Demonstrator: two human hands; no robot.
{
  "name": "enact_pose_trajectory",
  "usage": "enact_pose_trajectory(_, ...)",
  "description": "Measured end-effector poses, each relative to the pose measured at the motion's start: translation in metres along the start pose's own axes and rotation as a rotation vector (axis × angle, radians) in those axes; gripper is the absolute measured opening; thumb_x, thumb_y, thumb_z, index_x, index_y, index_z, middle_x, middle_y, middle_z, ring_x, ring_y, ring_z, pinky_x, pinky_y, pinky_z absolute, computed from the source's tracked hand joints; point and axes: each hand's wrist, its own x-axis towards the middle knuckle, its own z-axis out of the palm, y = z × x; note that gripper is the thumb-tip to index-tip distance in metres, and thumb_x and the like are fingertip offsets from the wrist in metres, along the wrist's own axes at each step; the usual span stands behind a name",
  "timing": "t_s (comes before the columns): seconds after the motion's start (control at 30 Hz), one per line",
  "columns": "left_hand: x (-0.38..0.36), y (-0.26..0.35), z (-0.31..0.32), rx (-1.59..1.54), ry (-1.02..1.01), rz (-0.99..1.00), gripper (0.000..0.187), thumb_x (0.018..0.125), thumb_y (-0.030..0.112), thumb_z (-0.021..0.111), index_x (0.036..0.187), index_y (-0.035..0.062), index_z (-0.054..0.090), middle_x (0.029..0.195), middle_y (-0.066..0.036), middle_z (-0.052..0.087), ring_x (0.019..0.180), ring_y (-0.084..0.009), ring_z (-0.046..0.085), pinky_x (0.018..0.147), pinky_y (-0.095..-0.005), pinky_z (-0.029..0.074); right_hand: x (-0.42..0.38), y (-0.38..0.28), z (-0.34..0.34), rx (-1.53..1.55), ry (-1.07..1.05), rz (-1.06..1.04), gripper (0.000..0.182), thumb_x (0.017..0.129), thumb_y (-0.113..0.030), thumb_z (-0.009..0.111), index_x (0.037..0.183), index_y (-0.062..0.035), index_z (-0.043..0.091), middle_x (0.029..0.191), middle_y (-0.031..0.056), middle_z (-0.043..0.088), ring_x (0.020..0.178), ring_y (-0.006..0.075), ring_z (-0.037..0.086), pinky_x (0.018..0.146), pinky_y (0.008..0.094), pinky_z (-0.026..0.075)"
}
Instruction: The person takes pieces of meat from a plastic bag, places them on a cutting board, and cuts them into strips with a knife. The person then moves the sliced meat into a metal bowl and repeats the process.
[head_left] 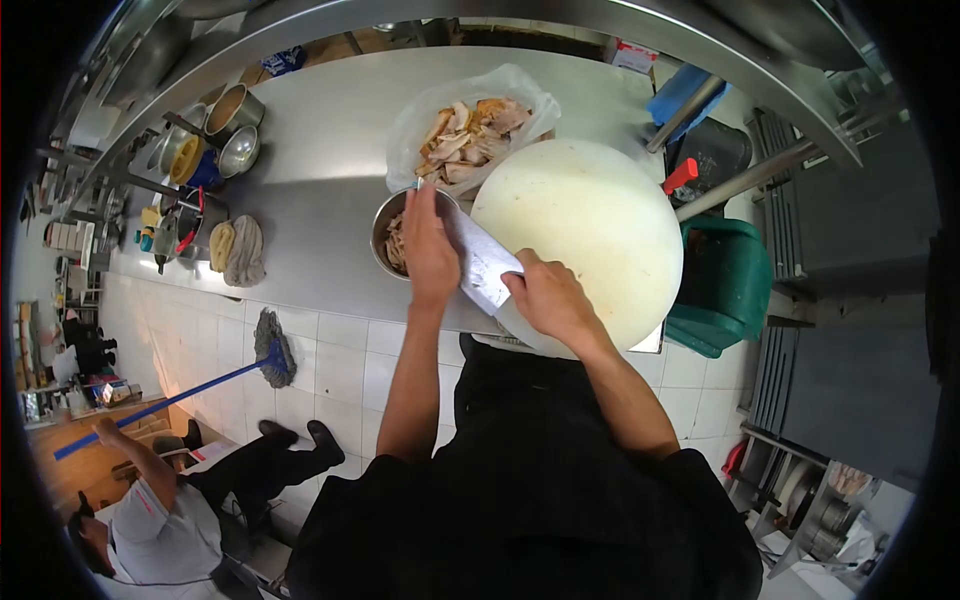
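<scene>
My right hand (552, 298) is wrapped around the handle of a cleaver (482, 262). Its broad blade slants over the left edge of a round white cutting board (590, 235) toward a metal bowl (382, 225). Fingers stretched out and together, my left hand (431, 250) lies beside the blade over the bowl's right part. Sliced meat (396, 245) shows inside the bowl, partly hidden by this hand. Behind the bowl and board, a clear plastic bag (402, 150) lies open with larger pieces of cooked meat (470, 140) in it.
Metal pots (236, 108) and folded cloths (244, 250) stand on the left of the steel counter (320, 215). A green bin (720, 285) and a red-handled tool (681, 176) are at right. Lower left, another person (165, 520) holds a blue-handled mop (275, 350).
</scene>
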Motion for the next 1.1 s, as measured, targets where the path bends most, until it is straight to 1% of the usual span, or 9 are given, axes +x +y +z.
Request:
enact_pose_trajectory(0.1, 0.011, -0.021, -0.013, -0.216, -0.152, -0.291, 0.048, 0.1, 0.009, 0.051, 0.147, 0.0034, 0.045, 0.135, -0.02, 0.06, 0.126, -0.0393, 0.055, 0.106, -0.0474, 0.043, -0.005, 0.017, -0.011, -0.021, 0.025, 0.004, 0.03, 0.097, -0.025, 0.062, 0.107, 0.0037, 0.058, 0.087, 0.0301, 0.069, 0.084, 0.0496, 0.067, 0.077, 0.0573, 0.052)
enact_pose_trajectory(0.3, 0.073, -0.018, 0.006, 0.11, -0.333, -0.18, 0.025, 0.09, 0.009, 0.061, 0.112, 0.0036, 0.071, 0.109, -0.019, 0.072, 0.101, -0.0381, 0.066, 0.095, -0.0473, 0.05, -0.054, 0.073, -0.046, 0.185, 0.223, 0.232, 0.041, 0.093, -0.024, 0.068, 0.12, 0.0059, 0.061, 0.094, 0.0287, 0.071, 0.089, 0.0431, 0.071, 0.08, 0.0485, 0.055)
enact_pose_trajectory(0.43, 0.118, -0.05, 0.089, 0.199, -0.323, 0.509, 0.037, 0.088, 0.015, 0.06, 0.123, 0.0073, 0.066, 0.115, -0.019, 0.07, 0.103, -0.038, 0.067, 0.095, -0.0483, 0.051, -0.081, 0.12, -0.037, 0.225, 0.307, 0.304, 0.049, 0.09, -0.024, 0.07, 0.129, 0.0031, 0.059, 0.103, 0.0271, 0.072, 0.095, 0.0381, 0.072, 0.084, 0.0435, 0.056)
enact_pose_trajectory(0.5, 0.134, -0.059, 0.111, 0.261, -0.809, 0.325, 0.039, 0.093, 0.022, 0.055, 0.128, 0.0053, 0.062, 0.122, -0.021, 0.068, 0.102, -0.0402, 0.067, 0.092, -0.0484, 0.051, -0.094, 0.127, -0.034, 0.286, 0.313, 0.347, 0.049, 0.09, -0.026, 0.071, 0.13, -0.0006, 0.06, 0.103, 0.0253, 0.072, 0.095, 0.0389, 0.072, 0.083, 0.0432, 0.056)
enact_pose_trajectory(0.57, 0.149, -0.036, 0.107, 0.278, -0.984, 0.305, 0.028, 0.093, 0.023, 0.054, 0.111, 0.0064, 0.069, 0.114, -0.019, 0.07, 0.103, -0.0381, 0.067, 0.092, -0.0485, 0.05, -0.11, 0.143, -0.026, 0.32, 0.355, 0.366, 0.051, 0.09, -0.027, 0.071, 0.131, 0.002, 0.059, 0.106, 0.0275, 0.071, 0.1, 0.0417, 0.07, 0.088, 0.0435, 0.054)
enact_pose_trajectory(0.63, 0.155, -0.052, 0.125, 0.277, -0.897, 0.413, 0.016, 0.092, 0.014, 0.056, 0.095, 0.0048, 0.069, 0.108, -0.017, 0.07, 0.104, -0.0386, 0.065, 0.09, -0.0494, 0.05, -0.126, 0.146, -0.025, 0.381, 0.402, 0.37, 0.052, 0.092, -0.026, 0.07, 0.131, 0.0048, 0.057, 0.097, 0.027, 0.071, 0.085, 0.0362, 0.072, 0.078, 0.042, 0.056)
enact_pose_trajectory(0.8, 0.184, -0.06, 0.133, 0.206, -0.875, 0.239, 0.027, 0.088, 0.01, 0.056, 0.112, 0.0034, 0.065, 0.119, -0.019, 0.068, 0.108, -0.0399, 0.065, 0.094, -0.0449, 0.051, -0.151, 0.137, -0.035, 0.594, 0.344, 0.5, 0.051, 0.092, -0.025, 0.07, 0.132, 0.0043, 0.056, 0.072, 0.011, 0.064, 0.052, 0.0142, 0.057, 0.047, 0.0321, 0.047)
enact_pose_trajectory(1.03, 0.164, -0.06, 0.129, 0.142, -1.072, 0.134, 0.027, 0.09, 0.023, 0.06, 0.109, 0.0051, 0.069, 0.113, -0.023, 0.07, 0.107, -0.0396, 0.065, 0.094, -0.0467, 0.05, -0.143, 0.141, -0.039, 0.551, 0.336, 0.516, 0.054, 0.091, -0.026, 0.071, 0.132, 0.0049, 0.056, 0.076, 0.0144, 0.067, 0.055, 0.017, 0.061, 0.052, 0.034, 0.049)
enact_pose_trajectory(1.1, 0.16, -0.063, 0.13, 0.188, -1.063, 0.108, 0.031, 0.091, 0.026, 0.059, 0.108, 0.0027, 0.069, 0.112, -0.023, 0.07, 0.107, -0.0386, 0.065, 0.093, -0.0467, 0.051, -0.136, 0.146, -0.036, 0.465, 0.374, 0.501, 0.053, 0.089, -0.027, 0.071, 0.131, 0.0043, 0.058, 0.086, 0.0209, 0.071, 0.068, 0.0265, 0.07, 0.064, 0.0386, 0.054)
